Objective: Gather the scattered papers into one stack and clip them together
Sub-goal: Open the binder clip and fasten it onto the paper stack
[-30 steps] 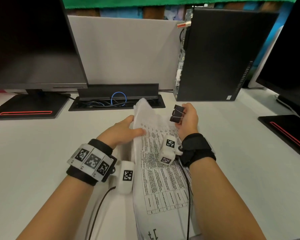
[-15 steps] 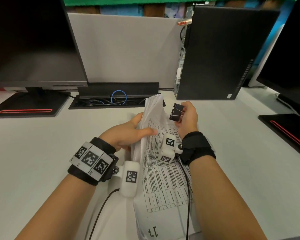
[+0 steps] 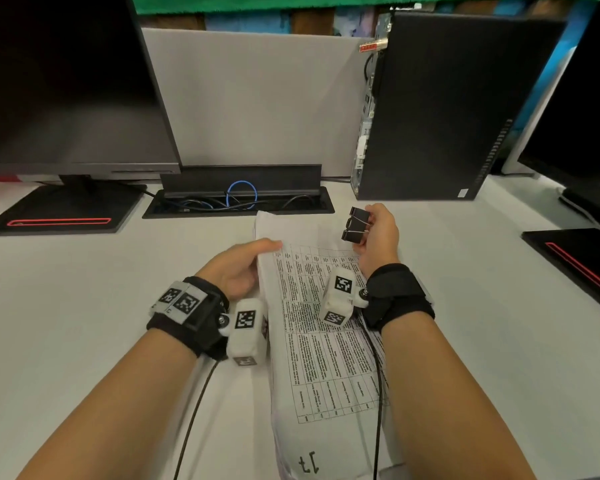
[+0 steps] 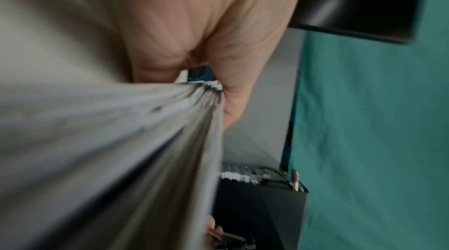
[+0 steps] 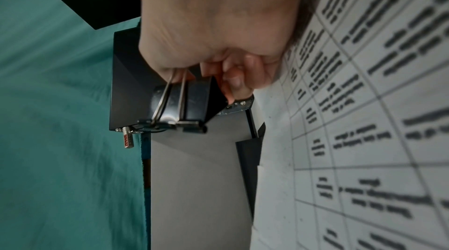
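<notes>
A stack of printed papers with a table on the top sheet lies lengthwise between my arms on the white desk. My left hand grips the stack's left edge near its far end, thumb over the top sheet; the left wrist view shows the sheet edges pinched under the thumb. My right hand hovers just right of the stack's far end and squeezes a black binder clip by its wire handles. In the right wrist view the clip has its jaws spread, with no paper between them.
A black monitor with its base stands at the far left, a black computer tower at the far right, and another monitor at the right edge. An open cable tray lies just beyond the papers. Wrist-camera cables trail over the desk.
The stack's far end, lifted and curled up earlier, has come down flatter onto the desk. My left hand lowered with it. The right hand stayed in place with the clip.
</notes>
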A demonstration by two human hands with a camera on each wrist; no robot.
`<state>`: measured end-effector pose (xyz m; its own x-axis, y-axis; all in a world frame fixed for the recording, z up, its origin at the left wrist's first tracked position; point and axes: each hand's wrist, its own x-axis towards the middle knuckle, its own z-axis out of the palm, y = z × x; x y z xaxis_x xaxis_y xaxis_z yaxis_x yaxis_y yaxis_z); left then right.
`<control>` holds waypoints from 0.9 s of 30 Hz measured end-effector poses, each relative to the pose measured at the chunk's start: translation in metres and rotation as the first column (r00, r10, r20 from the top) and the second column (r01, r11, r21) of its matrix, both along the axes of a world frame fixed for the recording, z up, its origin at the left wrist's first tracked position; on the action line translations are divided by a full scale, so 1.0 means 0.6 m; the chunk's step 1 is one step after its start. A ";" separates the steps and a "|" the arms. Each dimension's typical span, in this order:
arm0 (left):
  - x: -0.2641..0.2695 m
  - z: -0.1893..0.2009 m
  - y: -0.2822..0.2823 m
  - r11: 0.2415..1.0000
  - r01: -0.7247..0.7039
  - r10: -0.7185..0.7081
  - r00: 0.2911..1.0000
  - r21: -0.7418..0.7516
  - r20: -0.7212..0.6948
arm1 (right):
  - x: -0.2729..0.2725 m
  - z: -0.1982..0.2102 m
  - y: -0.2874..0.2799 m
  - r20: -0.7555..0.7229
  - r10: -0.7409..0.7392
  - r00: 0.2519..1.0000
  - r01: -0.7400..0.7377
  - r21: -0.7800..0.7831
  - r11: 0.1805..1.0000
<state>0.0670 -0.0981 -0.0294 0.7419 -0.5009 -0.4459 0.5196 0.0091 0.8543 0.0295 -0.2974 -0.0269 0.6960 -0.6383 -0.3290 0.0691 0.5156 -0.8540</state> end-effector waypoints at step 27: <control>-0.224 0.303 0.014 0.989 -0.122 0.078 -0.101 -0.090 0.992 | -0.262 0.377 0.033 0.813 0.207 0.544 0.738 -0.346 -0.579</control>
